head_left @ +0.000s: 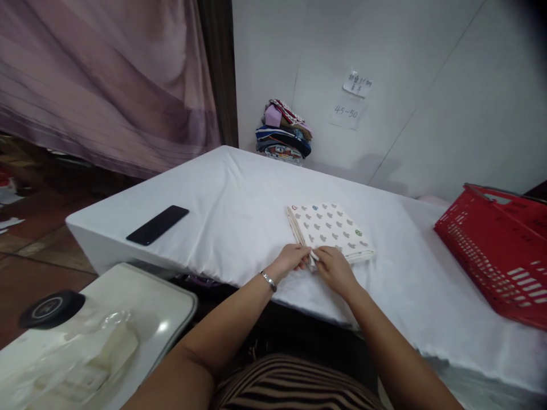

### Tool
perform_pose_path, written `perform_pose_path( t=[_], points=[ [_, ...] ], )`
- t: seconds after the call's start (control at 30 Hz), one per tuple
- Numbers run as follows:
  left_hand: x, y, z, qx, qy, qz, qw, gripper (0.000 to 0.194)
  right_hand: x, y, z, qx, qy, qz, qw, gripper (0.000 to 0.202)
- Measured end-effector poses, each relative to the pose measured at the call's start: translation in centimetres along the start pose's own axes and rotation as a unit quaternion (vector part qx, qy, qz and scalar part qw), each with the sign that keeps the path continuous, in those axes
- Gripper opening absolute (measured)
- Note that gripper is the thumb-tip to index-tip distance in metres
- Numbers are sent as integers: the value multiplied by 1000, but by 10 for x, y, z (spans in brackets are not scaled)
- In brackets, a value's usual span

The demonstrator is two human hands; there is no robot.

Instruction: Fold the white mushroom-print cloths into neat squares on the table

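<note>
A folded white cloth (331,228) with small grey shapes and a few coloured marks lies flat on the table covered in white fabric (239,210). At the cloth's near left corner, my left hand (293,257) pinches the layered edge between its fingers. Right beside it, my right hand (331,266) grips the same corner, its thumb and fingers pressed together. The two hands almost touch, and a small bit of cloth shows between them. The undersides of the fingers are hidden.
A black phone (158,225) lies on the table's left part. On the right stands a red basket (499,245). Folded fabrics (284,134) are stacked by the wall. At lower left, a white stool-like surface (158,296) holds a black round object (52,309) and clear plastic.
</note>
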State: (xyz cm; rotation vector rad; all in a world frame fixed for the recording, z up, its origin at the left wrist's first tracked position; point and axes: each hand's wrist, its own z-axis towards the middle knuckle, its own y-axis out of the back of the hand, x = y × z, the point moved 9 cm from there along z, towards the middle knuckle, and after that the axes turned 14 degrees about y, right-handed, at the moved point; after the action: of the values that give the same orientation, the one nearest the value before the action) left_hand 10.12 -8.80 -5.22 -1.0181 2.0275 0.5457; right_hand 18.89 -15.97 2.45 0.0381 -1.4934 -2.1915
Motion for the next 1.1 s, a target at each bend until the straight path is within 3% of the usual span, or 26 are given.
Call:
perform_pose_path(
  t=[0.2,0.3,0.4,0.53,0.63,0.77,0.93,1.0,1.1],
  points=[
    [0,-6,-7,14,5,-27,1000,27,11,-6,-5,54,15,-15,998,44],
    [-4,-11,-11,36,-1,-63,997,20,2,-4,-8,20,-5,16,1000,40],
    [-5,-14,-12,50,-19,-55,997,17,-23,1,-12,-59,-68,85,992,33],
    [-4,1,-3,-29,-53,31,998,21,-57,2,-20,-140,-159,171,962,36],
    [-3,14,2,-99,-71,94,988,20,-63,4,-22,-167,-176,173,954,40],
    [-11,14,-1,-135,-107,158,972,24,-55,7,-21,-164,-169,144,961,42],
    [-13,-4,-6,-111,-92,247,958,34,-43,9,-19,-158,-109,112,975,37],
    [-11,-9,-7,-88,-69,209,972,29,-39,9,-18,-156,-83,95,980,34],
    [-2,-16,-8,-22,-1,60,998,24,-29,11,-16,-155,-36,65,985,32]
  ],
)
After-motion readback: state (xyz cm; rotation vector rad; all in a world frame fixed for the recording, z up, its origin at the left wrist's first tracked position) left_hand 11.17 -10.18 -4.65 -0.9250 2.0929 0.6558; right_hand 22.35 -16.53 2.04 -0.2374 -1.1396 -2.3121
